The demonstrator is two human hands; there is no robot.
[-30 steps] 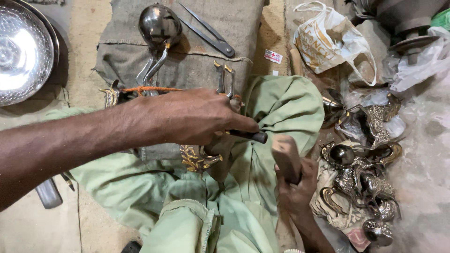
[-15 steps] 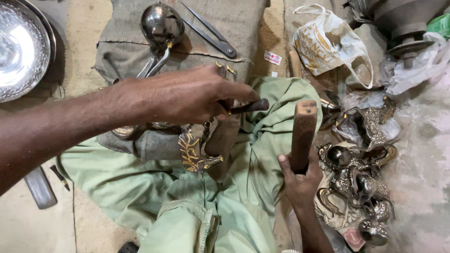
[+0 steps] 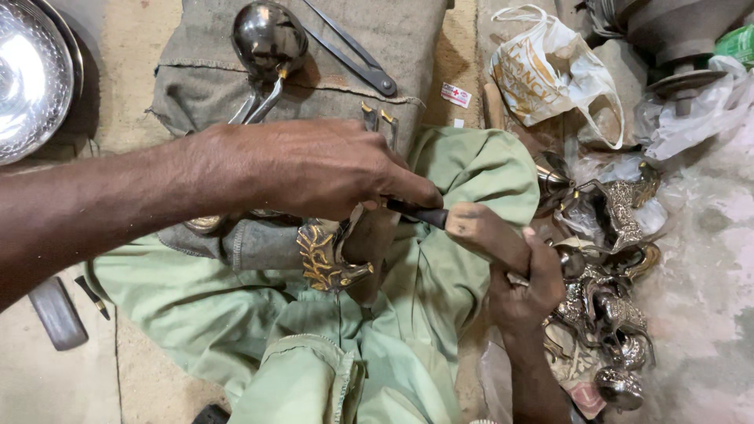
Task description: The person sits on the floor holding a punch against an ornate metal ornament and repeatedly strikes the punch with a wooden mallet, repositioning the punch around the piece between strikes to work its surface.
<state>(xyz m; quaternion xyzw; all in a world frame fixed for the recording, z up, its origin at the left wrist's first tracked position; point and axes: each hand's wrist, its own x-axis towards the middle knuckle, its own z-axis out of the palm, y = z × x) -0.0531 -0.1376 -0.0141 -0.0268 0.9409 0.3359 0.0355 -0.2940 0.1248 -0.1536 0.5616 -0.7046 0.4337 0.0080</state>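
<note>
My right hand [image 3: 522,294], nearest the camera at lower right, is closed around a wooden mallet [image 3: 487,235]. Its head rests against the end of a dark punch [image 3: 420,213]; its handle is hidden inside my fist. My left hand [image 3: 314,169] reaches in from the left edge, fingers pinched shut on the punch. Only the punch's short dark butt shows; its tip is covered by my fingers. Below my left hand sits a brass ornament [image 3: 326,255], carved and gold-toned, lying on the green cloth [image 3: 393,345] over my lap. Its upper part is hidden under my palm, so its full shape cannot be told. To the right, a heap of metal castings [image 3: 613,259] lies partly under clear plastic; single pieces are hard to separate. Farther off, a burlap sack [image 3: 393,47] carries a metal ladle [image 3: 267,39] and metal dividers [image 3: 353,51]. A steel bowl [image 3: 27,78] is cut off by the left edge. A white plastic bag [image 3: 550,74] lies at upper right.
</note>
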